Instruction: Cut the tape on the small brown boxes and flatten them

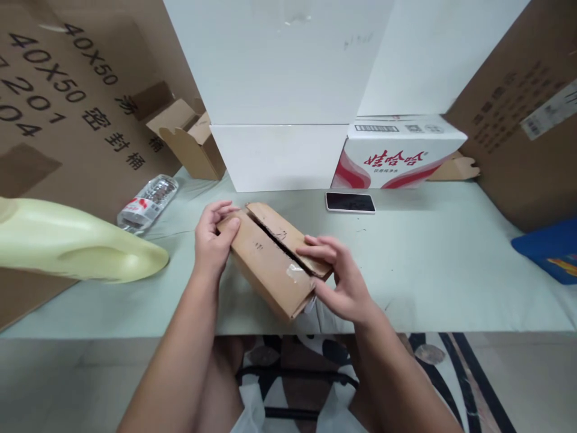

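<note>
Left hand (213, 239): closed on far-left end of box. Right hand (343, 278): fingers over a top flap, thumb at near-right end. Cardboard box (264, 264): between both hands, equally near; long axis far left to near right, gap along it. Surface (424, 258): pale green; smartphone (350, 203) far, plastic bottle (150, 203) far left, white-and-red carton (396, 157) beyond.

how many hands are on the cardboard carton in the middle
2. The left hand is at the left end of the cardboard carton, and the right hand is at its right end. I see no others.
</note>
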Demonstrator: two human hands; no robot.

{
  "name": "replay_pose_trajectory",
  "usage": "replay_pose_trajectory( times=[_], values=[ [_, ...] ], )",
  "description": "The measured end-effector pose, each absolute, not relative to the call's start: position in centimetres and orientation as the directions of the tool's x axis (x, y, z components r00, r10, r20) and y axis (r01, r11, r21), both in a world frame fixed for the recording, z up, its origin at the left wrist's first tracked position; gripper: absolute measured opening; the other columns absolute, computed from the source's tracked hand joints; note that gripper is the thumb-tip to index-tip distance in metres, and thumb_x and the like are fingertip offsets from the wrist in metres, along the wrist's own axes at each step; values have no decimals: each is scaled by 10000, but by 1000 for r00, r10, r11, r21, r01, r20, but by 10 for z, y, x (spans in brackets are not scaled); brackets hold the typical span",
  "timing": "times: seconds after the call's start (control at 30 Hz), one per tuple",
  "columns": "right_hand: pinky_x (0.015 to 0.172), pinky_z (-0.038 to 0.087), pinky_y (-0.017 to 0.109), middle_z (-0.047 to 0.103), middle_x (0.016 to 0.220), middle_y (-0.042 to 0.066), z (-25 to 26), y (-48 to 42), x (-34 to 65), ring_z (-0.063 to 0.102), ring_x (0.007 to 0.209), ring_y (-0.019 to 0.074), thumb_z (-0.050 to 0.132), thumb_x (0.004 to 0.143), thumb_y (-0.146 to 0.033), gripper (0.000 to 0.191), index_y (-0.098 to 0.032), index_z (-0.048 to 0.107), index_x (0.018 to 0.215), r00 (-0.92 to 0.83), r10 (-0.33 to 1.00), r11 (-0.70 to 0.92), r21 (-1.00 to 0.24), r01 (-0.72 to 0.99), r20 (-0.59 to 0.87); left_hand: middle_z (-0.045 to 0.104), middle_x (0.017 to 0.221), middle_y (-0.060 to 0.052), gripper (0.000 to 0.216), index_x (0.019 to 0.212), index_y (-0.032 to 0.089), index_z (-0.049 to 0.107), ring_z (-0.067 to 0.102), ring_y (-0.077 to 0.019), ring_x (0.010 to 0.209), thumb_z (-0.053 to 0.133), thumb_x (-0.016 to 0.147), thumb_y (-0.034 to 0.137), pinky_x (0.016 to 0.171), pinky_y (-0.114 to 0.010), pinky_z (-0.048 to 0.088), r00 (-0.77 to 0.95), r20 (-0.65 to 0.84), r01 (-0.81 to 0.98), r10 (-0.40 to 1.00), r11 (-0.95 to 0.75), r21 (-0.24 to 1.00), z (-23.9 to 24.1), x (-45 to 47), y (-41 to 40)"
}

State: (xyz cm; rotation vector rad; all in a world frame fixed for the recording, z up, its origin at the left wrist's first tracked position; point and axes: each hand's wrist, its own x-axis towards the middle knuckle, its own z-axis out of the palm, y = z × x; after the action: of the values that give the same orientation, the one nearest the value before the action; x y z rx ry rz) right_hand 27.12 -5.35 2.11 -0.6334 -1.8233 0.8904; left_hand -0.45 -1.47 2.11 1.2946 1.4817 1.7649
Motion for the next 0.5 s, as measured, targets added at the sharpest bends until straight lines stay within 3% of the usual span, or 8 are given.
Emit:
replay_pose_trajectory(
  times=[0.1, 0.2, 0.3, 0.37, 0.43, 0.5],
  values=[
    [1140, 529, 545, 787, 1220, 120, 30, -56, 269, 626, 1383, 320, 609, 954, -368, 262, -247, 668, 1179, -494, 685, 646, -760, 70, 536, 715, 1224, -83, 276, 1025, 276, 806, 674, -278, 1114, 766, 774, 382, 1060, -450, 524, -322, 460, 386, 828, -328, 862, 25, -12, -20],
    [1173, 498, 528, 822, 1077, 58, 33, -61, 262, 745, 1160, 252, 560, 962, -221, 134, -263, 685, 983, -501, 658, 687, -720, 95, 562, 731, 1216, -78, 216, 916, 292, 853, 667, -307, 1159, 659, 840, 350, 1101, -494, 502, -163, 503, 513, 849, -363, 778, 30, -16, -28],
    [1211, 456, 517, 774, 1247, 68, 24, -64, 257, 686, 1277, 247, 596, 962, -275, 174, -284, 679, 1114, -457, 682, 651, -758, 26, 571, 763, 1103, -78, 253, 867, 292, 864, 690, -313, 1076, 623, 845, 365, 1064, -514, 520, -108, 483, 514, 869, -367, 776, 28, -20, -32],
    [1198, 463, 514, 691, 1392, 93, 12, -61, 258, 598, 1398, 260, 571, 993, -407, 300, -298, 632, 1267, -305, 792, 551, -834, -14, 529, 764, 1089, -78, 237, 851, 283, 864, 691, -307, 1070, 638, 822, 350, 1053, -501, 532, -175, 462, 466, 869, -340, 816, 24, -25, -30],
    [1143, 499, 498, 640, 1445, 114, -1, -56, 261, 588, 1396, 265, 504, 1018, -515, 391, -291, 589, 1328, -162, 918, 370, -928, 27, 362, 761, 1098, -79, 221, 841, 262, 861, 682, -300, 1089, 652, 788, 315, 1060, -487, 532, -300, 431, 378, 851, -308, 873, 21, -31, -27],
    [1045, 551, 469, 662, 1386, 138, -13, -50, 263, 660, 1270, 266, 444, 1017, -606, 482, -260, 574, 1326, -154, 978, 157, -984, 90, 142, 765, 1075, -83, 214, 815, 226, 850, 670, -296, 1108, 655, 744, 277, 1086, -481, 513, -446, 392, 273, 805, -294, 916, 19, -38, -24]
  ],
)
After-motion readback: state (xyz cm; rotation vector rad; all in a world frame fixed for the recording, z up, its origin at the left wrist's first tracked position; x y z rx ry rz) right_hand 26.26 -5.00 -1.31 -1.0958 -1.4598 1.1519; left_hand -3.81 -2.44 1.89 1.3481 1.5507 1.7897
